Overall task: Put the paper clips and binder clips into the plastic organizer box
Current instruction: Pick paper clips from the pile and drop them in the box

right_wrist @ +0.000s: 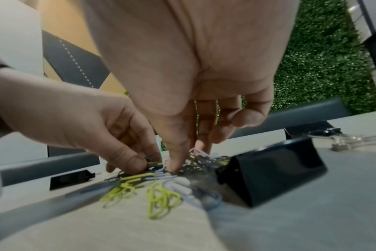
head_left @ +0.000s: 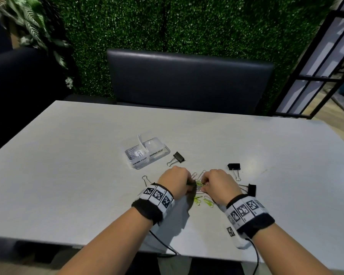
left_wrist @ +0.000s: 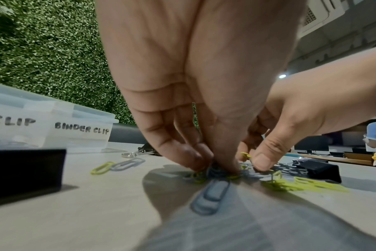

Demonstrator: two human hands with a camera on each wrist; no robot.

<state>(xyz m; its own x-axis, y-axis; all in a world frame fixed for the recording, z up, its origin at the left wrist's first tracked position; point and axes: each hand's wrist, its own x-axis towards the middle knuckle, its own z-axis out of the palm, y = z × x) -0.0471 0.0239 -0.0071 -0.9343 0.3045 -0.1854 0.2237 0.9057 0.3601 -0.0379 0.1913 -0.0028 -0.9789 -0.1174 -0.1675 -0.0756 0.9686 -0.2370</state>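
Note:
A tangled heap of grey and yellow paper clips [head_left: 198,184] lies on the white table [head_left: 87,175] between my hands. My left hand [head_left: 188,185] pinches clips out of the heap with thumb and fingers [left_wrist: 213,165]. My right hand [head_left: 204,186] digs into the same heap, thumb and fingers [right_wrist: 189,158] closed on clips. Loose yellow clips [right_wrist: 159,198] lie nearer to me. Black binder clips lie around: one by the box [head_left: 177,158], one at the right [head_left: 234,167], one by my right wrist [head_left: 251,189]. The clear organizer box [head_left: 147,152] stands open beyond, with clips in its left compartment.
A fourth binder clip's wire handles [head_left: 145,179] show beside my left wrist. The box front is labelled "BINDER CLIP" [left_wrist: 82,130]. Two stray paper clips [left_wrist: 118,165] lie left of the heap. A dark padded bench [head_left: 187,82] and a green hedge wall stand behind the table.

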